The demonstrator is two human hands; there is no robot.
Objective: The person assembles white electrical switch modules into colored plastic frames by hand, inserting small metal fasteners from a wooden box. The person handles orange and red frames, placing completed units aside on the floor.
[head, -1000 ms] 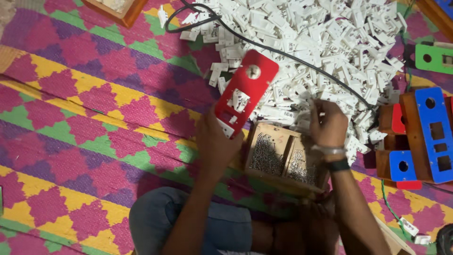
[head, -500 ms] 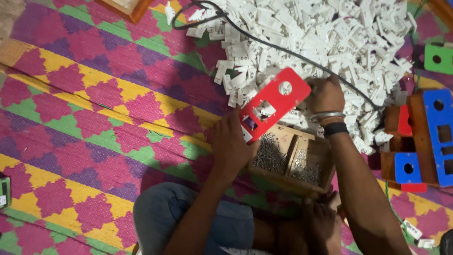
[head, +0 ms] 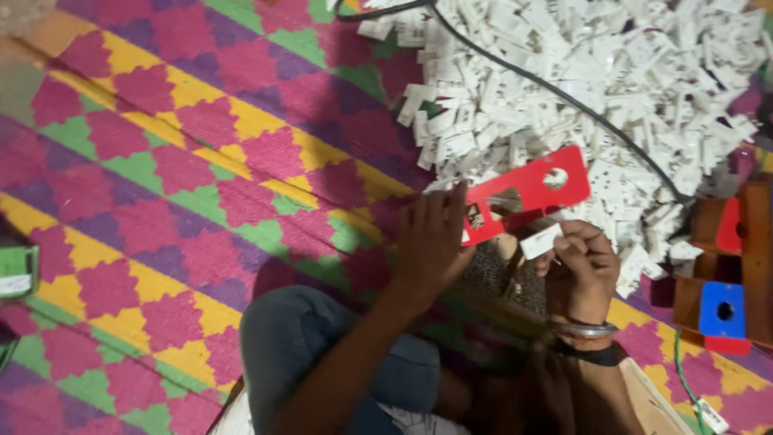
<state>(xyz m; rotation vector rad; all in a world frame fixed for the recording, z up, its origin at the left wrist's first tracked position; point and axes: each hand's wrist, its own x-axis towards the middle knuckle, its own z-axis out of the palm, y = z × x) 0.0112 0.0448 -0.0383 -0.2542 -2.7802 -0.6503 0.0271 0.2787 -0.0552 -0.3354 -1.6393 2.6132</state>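
1. I see the red plate (head: 527, 193) now lying flatter, near the white parts heap (head: 612, 89); earlier it stood more tilted.
2. My left hand (head: 431, 242) grips its left end.
3. My right hand (head: 584, 270) has since pinched a small white piece (head: 541, 240) beneath the plate.

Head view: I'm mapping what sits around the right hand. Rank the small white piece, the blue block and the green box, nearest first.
1. Small white piece, held in the right hand.
2. Blue block, to its right.
3. Green box, far left edge.
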